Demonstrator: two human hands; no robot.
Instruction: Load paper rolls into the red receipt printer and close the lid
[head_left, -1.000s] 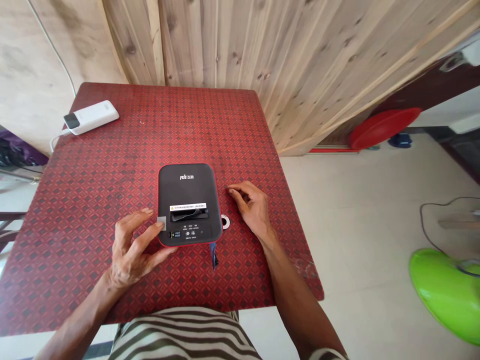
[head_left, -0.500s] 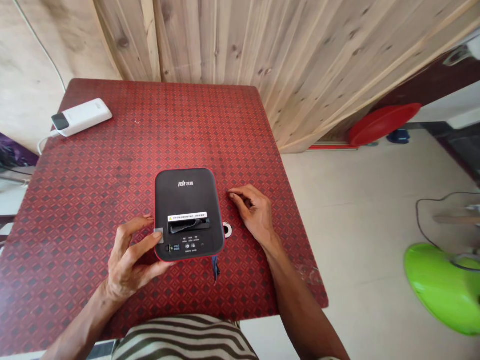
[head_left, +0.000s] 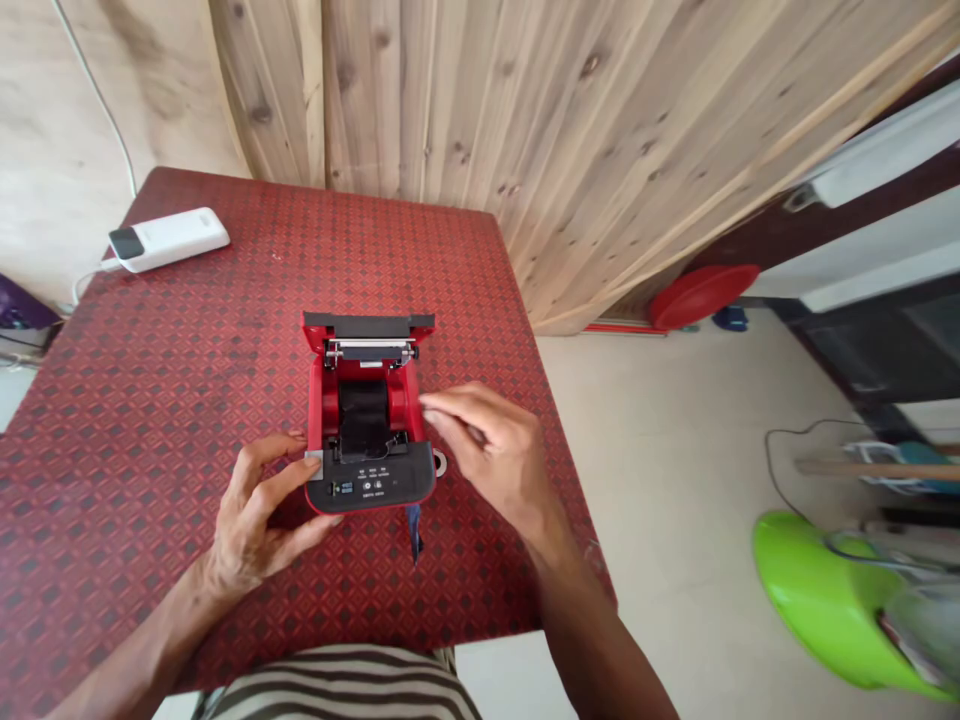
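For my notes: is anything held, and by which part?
The left hand holds the open device by its near left corner; whether the right hand holds anything cannot be told.

Two hands (head_left: 259,510) (head_left: 495,450) flank an opened red-and-black printer (head_left: 375,474) on a table (head_left: 247,350).

Compact black-and-red printer (head_left: 394,468) lies flat on the patterned red table (head_left: 480,300), towards its near side, with its near edge roughly parallel to the table's near edge. Lid (head_left: 369,326) is open, hinged at the far end and standing raised, its red underside carrying 1 horizontal pale rod (head_left: 373,344) above a dark bar; the red-walled bay is exposed, and in its centre sits 1 glossy black roll (head_left: 364,408), its sheet running towards the near end. Black control panel (head_left: 373,490) covers the near end, marked with small white print and 2 round icons, with 1 grey rectangle (head_left: 316,464) at its far left corner.
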